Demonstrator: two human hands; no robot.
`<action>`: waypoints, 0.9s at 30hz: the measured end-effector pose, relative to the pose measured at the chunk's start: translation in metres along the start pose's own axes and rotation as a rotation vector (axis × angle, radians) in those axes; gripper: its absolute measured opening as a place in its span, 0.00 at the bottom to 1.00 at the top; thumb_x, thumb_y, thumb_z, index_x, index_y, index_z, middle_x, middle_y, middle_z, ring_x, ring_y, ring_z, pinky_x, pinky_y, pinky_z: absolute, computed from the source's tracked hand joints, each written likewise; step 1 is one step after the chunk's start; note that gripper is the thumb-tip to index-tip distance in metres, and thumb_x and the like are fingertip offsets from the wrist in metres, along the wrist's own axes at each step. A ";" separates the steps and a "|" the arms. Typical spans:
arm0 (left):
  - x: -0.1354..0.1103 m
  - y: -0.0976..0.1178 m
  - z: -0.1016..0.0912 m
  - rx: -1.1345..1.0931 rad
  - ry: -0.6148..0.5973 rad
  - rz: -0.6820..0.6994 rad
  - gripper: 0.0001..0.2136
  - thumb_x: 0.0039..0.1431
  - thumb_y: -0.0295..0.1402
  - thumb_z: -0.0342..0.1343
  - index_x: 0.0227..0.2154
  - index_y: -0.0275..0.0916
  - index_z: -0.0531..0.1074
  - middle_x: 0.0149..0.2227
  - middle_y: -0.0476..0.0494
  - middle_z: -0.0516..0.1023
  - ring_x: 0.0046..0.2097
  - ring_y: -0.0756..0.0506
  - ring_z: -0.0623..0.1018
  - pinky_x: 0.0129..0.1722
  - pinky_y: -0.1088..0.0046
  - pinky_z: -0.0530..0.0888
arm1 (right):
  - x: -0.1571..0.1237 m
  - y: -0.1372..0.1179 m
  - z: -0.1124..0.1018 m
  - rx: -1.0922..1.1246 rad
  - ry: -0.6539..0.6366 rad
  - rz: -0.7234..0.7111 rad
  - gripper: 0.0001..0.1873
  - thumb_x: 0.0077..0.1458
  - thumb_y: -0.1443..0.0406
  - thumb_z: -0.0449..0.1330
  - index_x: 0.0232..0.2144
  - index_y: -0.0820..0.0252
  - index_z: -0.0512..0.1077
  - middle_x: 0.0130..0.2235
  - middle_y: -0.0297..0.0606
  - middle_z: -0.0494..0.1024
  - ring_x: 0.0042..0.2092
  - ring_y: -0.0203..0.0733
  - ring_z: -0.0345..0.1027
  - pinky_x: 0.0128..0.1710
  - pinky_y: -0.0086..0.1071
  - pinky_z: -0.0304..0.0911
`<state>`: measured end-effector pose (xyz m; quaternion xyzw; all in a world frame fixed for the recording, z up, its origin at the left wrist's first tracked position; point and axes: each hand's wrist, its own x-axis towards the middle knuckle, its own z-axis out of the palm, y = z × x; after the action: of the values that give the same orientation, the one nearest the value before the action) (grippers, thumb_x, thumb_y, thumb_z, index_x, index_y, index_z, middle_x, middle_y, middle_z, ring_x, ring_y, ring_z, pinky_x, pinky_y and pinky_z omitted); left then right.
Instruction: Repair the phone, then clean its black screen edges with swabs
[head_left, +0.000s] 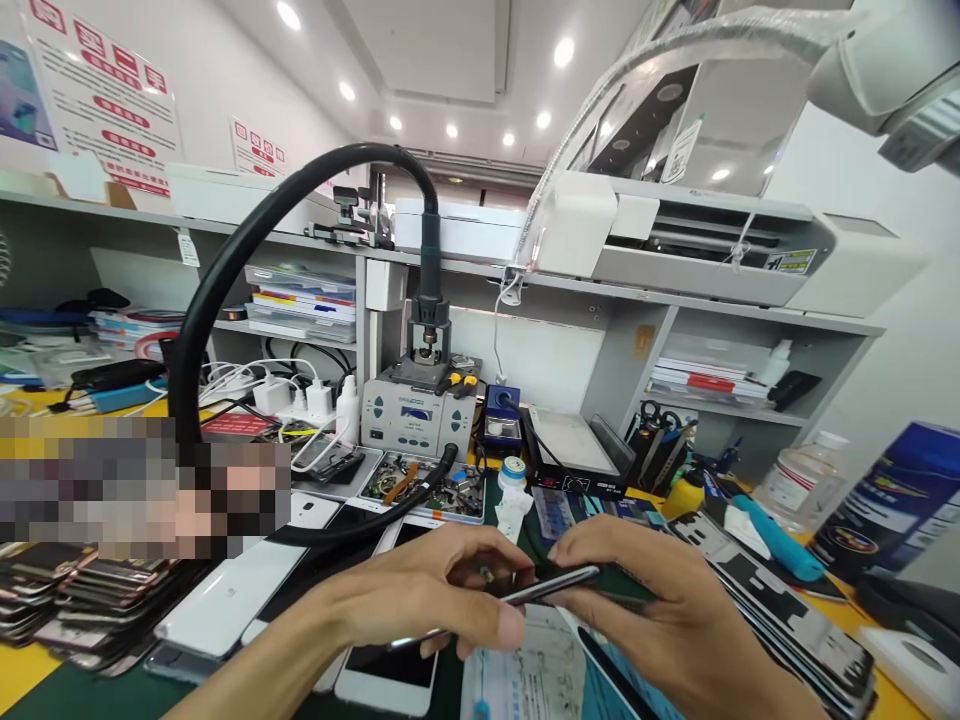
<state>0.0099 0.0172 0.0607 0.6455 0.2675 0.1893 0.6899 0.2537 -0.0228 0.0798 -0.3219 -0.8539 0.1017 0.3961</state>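
Observation:
Both hands are closed on a thin dark phone (pixel 556 582), seen almost edge-on and tilted a little, above the bench. My left hand (pixel 405 590) grips its left part, the thumb along the near side and fingers behind. My right hand (pixel 652 600) pinches the other end between thumb and fingers. Below them lies a printed paper sheet (pixel 536 665), with another dark-edged phone (pixel 611 670) partly under my right hand. A white-framed phone (pixel 386 685) rests below my left hand. The screen of the held phone is hidden.
A hot-air station (pixel 416 415) with a thick black hose (pixel 199 300) stands behind. A parts tray (pixel 424 485) lies before it. Stacked phone frames (pixel 780 610) are on the right, a white phone (pixel 232 595) and more stacks (pixel 112 610) on the left. A bottle (pixel 802 475) stands at right.

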 end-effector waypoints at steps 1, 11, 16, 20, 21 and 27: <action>0.000 0.000 -0.001 0.049 0.004 0.018 0.28 0.50 0.43 0.69 0.54 0.40 0.73 0.37 0.48 0.74 0.32 0.50 0.69 0.25 0.78 0.63 | -0.001 0.001 0.000 -0.021 0.016 -0.019 0.09 0.60 0.70 0.67 0.40 0.50 0.74 0.38 0.31 0.83 0.39 0.38 0.78 0.39 0.27 0.70; 0.008 -0.008 0.001 0.110 0.035 0.038 0.23 0.53 0.43 0.67 0.49 0.41 0.74 0.36 0.49 0.71 0.38 0.46 0.69 0.34 0.71 0.64 | -0.009 0.011 0.007 -0.105 0.006 -0.106 0.12 0.60 0.73 0.66 0.42 0.52 0.71 0.40 0.32 0.83 0.39 0.37 0.79 0.41 0.26 0.71; 0.009 -0.002 0.002 0.110 0.056 0.012 0.20 0.52 0.39 0.66 0.48 0.42 0.74 0.36 0.50 0.71 0.38 0.46 0.68 0.35 0.71 0.63 | -0.011 0.012 0.008 -0.108 0.032 -0.095 0.11 0.60 0.72 0.65 0.41 0.53 0.72 0.39 0.32 0.83 0.39 0.37 0.78 0.42 0.26 0.71; 0.009 0.006 0.004 0.126 0.089 -0.004 0.16 0.52 0.34 0.64 0.46 0.42 0.76 0.38 0.51 0.72 0.39 0.47 0.68 0.37 0.71 0.62 | -0.011 0.013 0.010 -0.108 0.035 -0.075 0.10 0.59 0.73 0.65 0.41 0.55 0.73 0.39 0.32 0.82 0.40 0.36 0.78 0.43 0.25 0.70; 0.008 0.008 0.004 0.128 0.094 -0.003 0.16 0.52 0.33 0.64 0.45 0.42 0.76 0.38 0.51 0.73 0.40 0.47 0.68 0.37 0.71 0.62 | -0.011 0.014 0.010 -0.115 0.044 -0.075 0.10 0.59 0.73 0.65 0.41 0.55 0.74 0.39 0.32 0.82 0.39 0.36 0.78 0.43 0.25 0.70; 0.010 -0.001 0.004 0.103 0.081 0.006 0.18 0.52 0.38 0.65 0.46 0.41 0.75 0.34 0.53 0.71 0.37 0.47 0.67 0.35 0.71 0.61 | -0.012 0.014 0.011 -0.158 0.053 -0.052 0.12 0.57 0.72 0.65 0.42 0.54 0.73 0.39 0.32 0.82 0.39 0.36 0.78 0.41 0.26 0.71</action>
<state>0.0201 0.0203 0.0589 0.6728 0.3026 0.2033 0.6438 0.2580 -0.0186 0.0586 -0.3323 -0.8565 0.0151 0.3946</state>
